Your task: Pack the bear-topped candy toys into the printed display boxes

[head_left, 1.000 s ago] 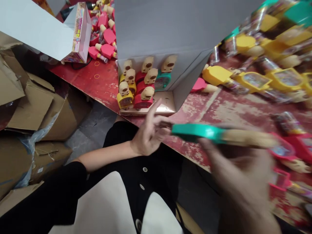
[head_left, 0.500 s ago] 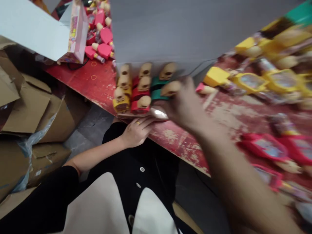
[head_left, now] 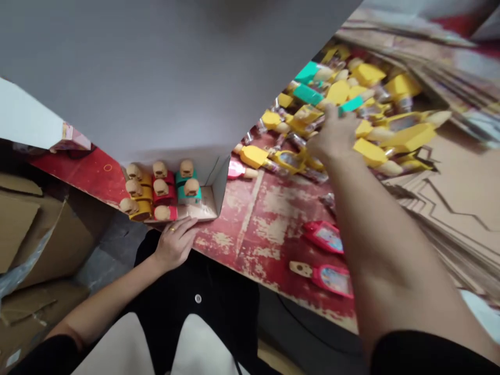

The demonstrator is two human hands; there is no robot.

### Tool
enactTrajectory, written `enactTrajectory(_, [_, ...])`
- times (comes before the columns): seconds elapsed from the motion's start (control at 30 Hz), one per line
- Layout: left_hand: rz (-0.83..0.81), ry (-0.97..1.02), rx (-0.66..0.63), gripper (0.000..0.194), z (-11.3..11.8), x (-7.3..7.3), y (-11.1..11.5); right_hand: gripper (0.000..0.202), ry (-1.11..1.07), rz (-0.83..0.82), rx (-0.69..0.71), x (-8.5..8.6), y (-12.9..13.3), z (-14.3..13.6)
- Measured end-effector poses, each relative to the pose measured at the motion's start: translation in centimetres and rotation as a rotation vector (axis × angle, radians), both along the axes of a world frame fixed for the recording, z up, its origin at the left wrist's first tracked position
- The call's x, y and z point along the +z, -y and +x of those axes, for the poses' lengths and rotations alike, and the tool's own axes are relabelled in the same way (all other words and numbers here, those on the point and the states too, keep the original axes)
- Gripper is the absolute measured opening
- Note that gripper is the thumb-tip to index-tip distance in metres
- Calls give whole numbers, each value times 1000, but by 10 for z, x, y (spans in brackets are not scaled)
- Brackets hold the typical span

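My left hand [head_left: 176, 240] rests at the near edge of an open box [head_left: 219, 192], fingers together on its rim; the fingertips are partly hidden. In the box stand yellow items [head_left: 145, 192], red items [head_left: 169, 194] and green items [head_left: 195, 194] with round wooden ends, in three columns. My right hand [head_left: 336, 133] reaches into a pile of yellow pieces [head_left: 410, 138], beside a green piece [head_left: 351, 105]; its fingers are blurred and partly hidden, so its grip is unclear. Two pink pieces [head_left: 332, 278] lie near my right forearm.
The box's tall grey flap [head_left: 175, 78] covers the upper middle. Flat cardboard sheets [head_left: 461, 172] are stacked at the right. Brown cartons [head_left: 58, 229] stand at the lower left beside the red worn table [head_left: 250, 224]. A white box [head_left: 27, 117] is at the left.
My right hand has moved from the green items in the box to the pile at the right. The view has shifted rightward. My left hand stays at the box's near edge.
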State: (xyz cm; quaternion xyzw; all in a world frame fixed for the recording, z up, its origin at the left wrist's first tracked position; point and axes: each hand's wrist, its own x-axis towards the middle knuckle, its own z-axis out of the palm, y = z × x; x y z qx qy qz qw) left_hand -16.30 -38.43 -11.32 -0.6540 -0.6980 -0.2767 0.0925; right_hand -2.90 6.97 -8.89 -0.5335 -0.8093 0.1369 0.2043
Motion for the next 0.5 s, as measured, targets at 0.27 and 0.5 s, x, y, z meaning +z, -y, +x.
enactTrajectory(0.27, [-12, 35, 11, 22, 0, 9, 1, 13, -304, 80, -5, -28, -27, 5])
enactTrajectory(0.5, [62, 1060, -31, 22, 42, 38, -36, 41, -739, 177, -106, 7, 121, 65])
